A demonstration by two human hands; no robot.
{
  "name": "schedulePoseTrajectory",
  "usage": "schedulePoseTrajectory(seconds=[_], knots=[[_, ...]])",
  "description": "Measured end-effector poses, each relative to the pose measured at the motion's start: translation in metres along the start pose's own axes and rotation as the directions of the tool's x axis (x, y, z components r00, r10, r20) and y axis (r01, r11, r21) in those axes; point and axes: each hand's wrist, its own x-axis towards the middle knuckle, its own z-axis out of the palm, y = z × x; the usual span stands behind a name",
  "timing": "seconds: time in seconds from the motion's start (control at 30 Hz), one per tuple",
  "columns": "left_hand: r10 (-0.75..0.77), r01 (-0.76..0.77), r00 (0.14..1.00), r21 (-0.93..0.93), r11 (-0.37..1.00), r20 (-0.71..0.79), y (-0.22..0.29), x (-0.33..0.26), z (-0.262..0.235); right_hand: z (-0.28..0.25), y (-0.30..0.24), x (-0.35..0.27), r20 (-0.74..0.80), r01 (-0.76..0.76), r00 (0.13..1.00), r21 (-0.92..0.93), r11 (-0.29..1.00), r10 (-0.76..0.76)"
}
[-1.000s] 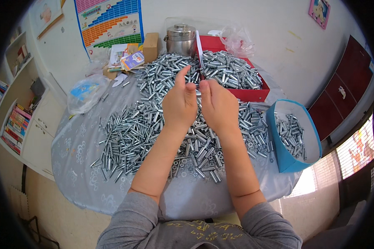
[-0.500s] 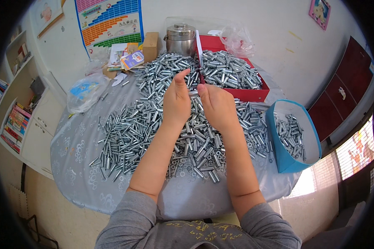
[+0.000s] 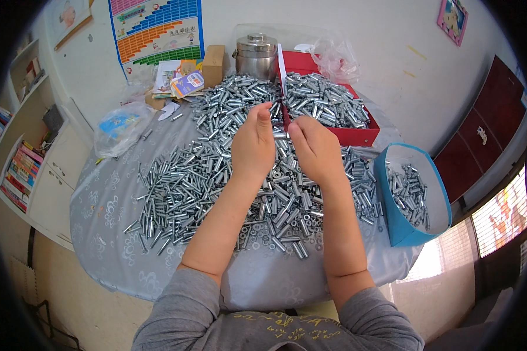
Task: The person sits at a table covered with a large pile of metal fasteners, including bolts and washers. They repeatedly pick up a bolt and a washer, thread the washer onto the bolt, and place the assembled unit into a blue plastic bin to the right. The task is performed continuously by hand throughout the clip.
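Observation:
Both of my hands are raised close together over a wide heap of silvery metal bolts and sleeves (image 3: 175, 187). My left hand (image 3: 254, 140) has its thumb pointing up, and its other fingers curl out of sight on the far side. My right hand (image 3: 317, 149) is closed, thumb laid along the bent forefinger. A short metallic piece shows in the gap between the hands; whether it is held or lies in the heap behind, I cannot tell. Loose washers (image 3: 315, 223) lie at the heap's near edge.
Beyond my right hand, a red box (image 3: 357, 137) overflows with similar metal parts. A blue fabric bin (image 3: 401, 233) at the right holds more. Behind stand a steel pot (image 3: 256, 63) and a cardboard box (image 3: 214, 67). A plastic bag (image 3: 123, 130) lies on the grey tablecloth (image 3: 102, 225) at left.
My right hand has shifted right and slightly nearer, with its thumb now lying against the curled fingers. My left hand has moved a little right and its thumb is lower.

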Motion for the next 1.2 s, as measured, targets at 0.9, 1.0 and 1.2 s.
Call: schedulePoseTrajectory(seconds=[0.9, 1.0, 1.2], knots=[[-0.219, 0.222, 0.962, 0.000, 0.975, 0.162, -0.008, -0.003, 0.004, 0.012, 0.020, 0.002, 0.350, -0.367, 0.905, 0.361, 0.857, 0.240], [-0.238, 0.233, 0.951, 0.049, 0.971, 0.195, -0.007, -0.003, 0.005, 0.008, 0.018, 0.001, 0.372, -0.428, 0.893, 0.523, 0.737, 0.255], [-0.221, 0.204, 0.963, 0.117, 0.972, 0.157, -0.010, -0.005, 0.007, 0.022, 0.029, 0.005, 0.383, -0.456, 0.882, 0.552, 0.698, 0.274]])
